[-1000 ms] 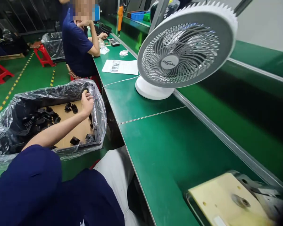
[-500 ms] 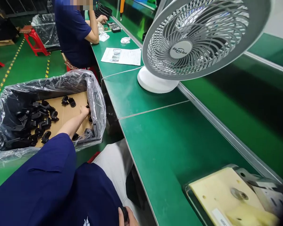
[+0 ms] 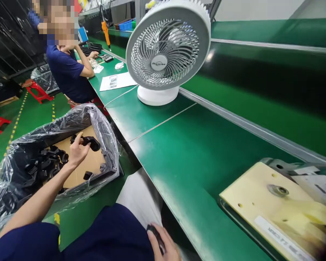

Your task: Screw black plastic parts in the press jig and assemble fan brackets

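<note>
My left hand (image 3: 78,151) is over the bin, thumb and fingers closed on a curved black plastic part (image 3: 94,143). Beneath it is the cardboard floor (image 3: 80,170) of a bin lined with clear plastic film (image 3: 104,130). A heap of similar black plastic parts (image 3: 45,165) fills the bin's left side, and a loose one (image 3: 87,175) lies close to the near wall. Low in the view, by my lap, my right hand (image 3: 167,246) grips another dark plastic piece (image 3: 156,235), partly covered by the fingers.
A green workbench (image 3: 168,159) runs along my right, bearing a white fan (image 3: 159,96), a printed sheet (image 3: 116,81) and a cream-coloured fixture plate (image 3: 260,192). A co-worker (image 3: 65,72) sits farther along the bench. Red stools (image 3: 39,92) stand on the floor.
My left hand has come up from the right side of the bin with a black plastic part in it. The view has tilted upward. My right hand still holds its piece.
</note>
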### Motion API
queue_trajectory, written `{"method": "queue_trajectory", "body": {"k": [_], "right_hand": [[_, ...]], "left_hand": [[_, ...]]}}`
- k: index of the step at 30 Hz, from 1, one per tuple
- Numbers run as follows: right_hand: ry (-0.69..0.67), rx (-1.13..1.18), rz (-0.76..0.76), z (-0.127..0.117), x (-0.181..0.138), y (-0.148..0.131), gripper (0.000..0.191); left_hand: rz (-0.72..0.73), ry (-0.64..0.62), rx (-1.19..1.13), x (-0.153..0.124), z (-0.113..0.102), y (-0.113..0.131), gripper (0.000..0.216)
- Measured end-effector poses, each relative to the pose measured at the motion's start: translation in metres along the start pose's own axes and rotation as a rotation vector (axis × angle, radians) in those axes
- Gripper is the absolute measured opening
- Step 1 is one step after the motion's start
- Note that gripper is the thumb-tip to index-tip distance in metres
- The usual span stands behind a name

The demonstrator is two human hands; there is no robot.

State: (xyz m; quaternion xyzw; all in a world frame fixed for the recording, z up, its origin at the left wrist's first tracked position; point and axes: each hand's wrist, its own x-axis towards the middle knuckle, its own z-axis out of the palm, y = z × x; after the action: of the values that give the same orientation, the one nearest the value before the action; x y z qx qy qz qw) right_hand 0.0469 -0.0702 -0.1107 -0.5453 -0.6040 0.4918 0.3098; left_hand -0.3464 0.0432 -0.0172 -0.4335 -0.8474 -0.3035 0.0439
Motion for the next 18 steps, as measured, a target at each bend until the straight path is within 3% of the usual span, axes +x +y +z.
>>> {"method": "queue_trajectory", "body": {"k": [4,6,8,11,14,18], "right_hand": [[-0.007,0.4,-0.04,0.005,0.019,-0.063,0.034],[0.081,0.477,-0.116,0.004,0.02,-0.084,0.031],[0.166,0.522,-0.186,0.002,0.018,-0.094,0.028],[0.243,0.572,-0.274,-0.003,0.012,-0.099,0.026],[0.308,0.583,-0.327,-0.007,0.004,-0.098,0.023],[0.5,0.481,-0.377,-0.004,-0.002,-0.096,0.017]], "left_hand": [[0.755,0.212,-0.105,-0.051,-0.015,0.066,0.053],[1.014,0.283,-0.183,-0.075,-0.018,0.099,0.06],[1.149,0.291,-0.272,-0.095,-0.019,0.127,0.069],[1.296,0.206,-0.403,-0.116,-0.016,0.153,0.08],[1.388,0.106,-0.468,-0.129,-0.014,0.168,0.084],[1.428,0.108,-0.484,-0.142,-0.013,0.179,0.086]]}}
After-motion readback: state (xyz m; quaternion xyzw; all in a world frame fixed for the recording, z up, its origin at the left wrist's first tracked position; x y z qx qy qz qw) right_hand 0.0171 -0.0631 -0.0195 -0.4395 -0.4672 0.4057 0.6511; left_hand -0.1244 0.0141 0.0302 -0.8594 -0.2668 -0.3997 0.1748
